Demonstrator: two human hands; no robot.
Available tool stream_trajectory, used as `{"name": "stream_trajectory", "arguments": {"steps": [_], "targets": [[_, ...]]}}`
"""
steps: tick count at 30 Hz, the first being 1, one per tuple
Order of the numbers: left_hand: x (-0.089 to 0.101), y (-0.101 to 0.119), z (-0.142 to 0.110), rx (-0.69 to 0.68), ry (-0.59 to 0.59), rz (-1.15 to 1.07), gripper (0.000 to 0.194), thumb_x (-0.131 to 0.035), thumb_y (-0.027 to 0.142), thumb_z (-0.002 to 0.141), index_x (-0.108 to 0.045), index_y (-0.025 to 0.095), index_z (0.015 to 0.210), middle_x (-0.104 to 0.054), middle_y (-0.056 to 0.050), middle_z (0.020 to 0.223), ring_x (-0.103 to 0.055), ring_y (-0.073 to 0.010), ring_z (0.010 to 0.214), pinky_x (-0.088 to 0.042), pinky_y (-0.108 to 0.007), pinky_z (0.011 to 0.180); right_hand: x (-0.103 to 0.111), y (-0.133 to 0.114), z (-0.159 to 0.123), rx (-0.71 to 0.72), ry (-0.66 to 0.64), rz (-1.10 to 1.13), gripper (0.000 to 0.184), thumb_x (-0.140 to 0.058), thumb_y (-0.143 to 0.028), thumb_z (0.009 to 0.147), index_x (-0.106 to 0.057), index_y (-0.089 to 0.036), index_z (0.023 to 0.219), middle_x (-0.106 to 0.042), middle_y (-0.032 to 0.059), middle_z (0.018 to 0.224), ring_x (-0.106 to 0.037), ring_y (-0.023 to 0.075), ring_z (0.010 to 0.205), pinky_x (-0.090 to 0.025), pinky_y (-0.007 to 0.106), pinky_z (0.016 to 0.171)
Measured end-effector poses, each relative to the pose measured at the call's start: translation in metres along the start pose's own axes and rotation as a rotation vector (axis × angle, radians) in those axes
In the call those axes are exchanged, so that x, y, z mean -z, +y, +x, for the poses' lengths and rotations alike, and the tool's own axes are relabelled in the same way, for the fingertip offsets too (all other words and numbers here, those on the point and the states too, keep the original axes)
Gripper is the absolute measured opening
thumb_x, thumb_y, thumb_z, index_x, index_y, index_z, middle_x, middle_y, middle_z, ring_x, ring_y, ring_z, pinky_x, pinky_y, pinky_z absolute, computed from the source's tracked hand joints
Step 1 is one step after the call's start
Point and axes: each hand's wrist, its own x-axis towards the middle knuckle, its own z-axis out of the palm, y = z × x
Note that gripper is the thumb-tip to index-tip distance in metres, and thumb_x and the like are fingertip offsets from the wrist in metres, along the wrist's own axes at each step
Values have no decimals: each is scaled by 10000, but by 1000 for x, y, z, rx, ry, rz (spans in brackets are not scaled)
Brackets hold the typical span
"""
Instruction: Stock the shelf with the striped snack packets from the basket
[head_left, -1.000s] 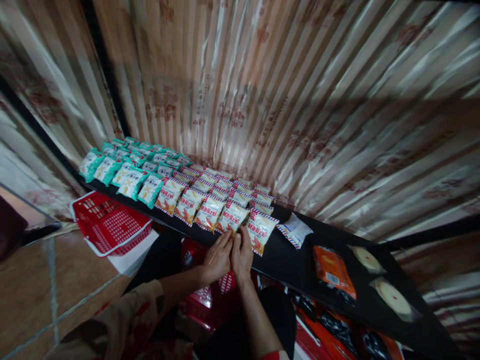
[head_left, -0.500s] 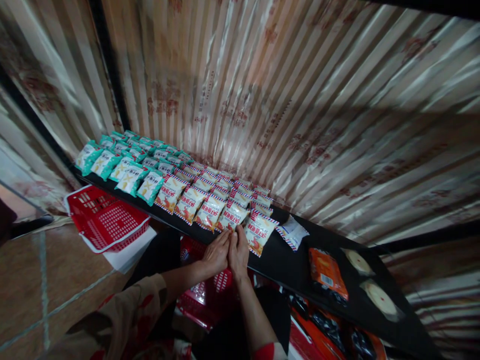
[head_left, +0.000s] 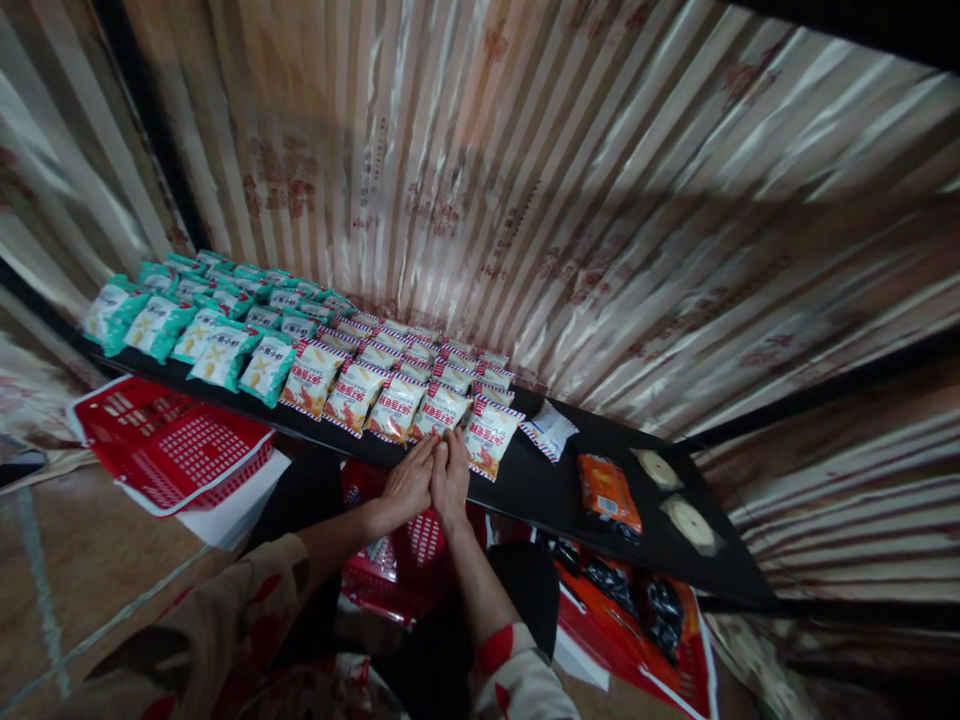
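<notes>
My left hand (head_left: 409,483) and my right hand (head_left: 450,483) rest side by side at the front edge of the black shelf (head_left: 525,505). Their fingers are stretched out and the fingertips meet at the lower edge of a white-and-orange snack bag (head_left: 444,408) in the front row. That lower edge is partly hidden behind them. Just to the right leans a similar snack bag (head_left: 491,438) with a striped border. More bags of this kind stand in rows behind and to the left. Farther left are rows of teal-and-white snack bags (head_left: 217,357).
One pale bag (head_left: 551,430) lies right of the rows, then an orange packet (head_left: 609,495) and two round pale discs in clear wrap (head_left: 691,525). Red baskets stand below: one at left (head_left: 225,450), one between my knees (head_left: 405,560), one at right (head_left: 701,665). A pleated curtain (head_left: 450,200) hangs behind.
My view has turned to the right, so the shelf and its goods sit farther left. More of the right basket shows. Both hands stay together at the same bag.
</notes>
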Motion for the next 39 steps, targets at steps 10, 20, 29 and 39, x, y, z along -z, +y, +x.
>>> {"name": "stream_trajectory", "arguments": {"steps": [10,20,29,39], "targets": [[4,-7,-10,-24,5,-6,555,-374,68,800,-353,94,1354,-380,-144,1415,-251,-207,1356,-316,-440,1095,-1,-8,-8,-18,28,7,572,-242,-466,904,-516,-89,1236,-432,166,1369,-353,220,1301,-284,436,1070],[14,-27,-3,-39,-138,16,555,-356,15,763,-396,47,1316,-390,-155,1406,-268,-194,1349,-264,-390,1121,-10,-8,-11,-87,-35,4,571,-244,-453,903,-498,-80,1253,-415,158,1387,-354,207,1300,-278,410,1076],[14,-25,-6,-73,-124,59,550,-363,23,763,-416,69,1309,-414,-141,1393,-263,-197,1350,-295,-390,1106,-5,-9,-15,-94,-22,0,577,-238,-471,903,-492,-101,1266,-400,136,1401,-332,202,1315,-259,402,1088],[8,-25,-8,-62,-179,78,544,-383,25,765,-400,30,1309,-389,-187,1398,-275,-223,1343,-299,-394,1098,-2,-10,-25,-109,-51,23,642,-252,-520,893,-475,-68,1291,-398,165,1399,-350,224,1313,-254,399,1093]]}}
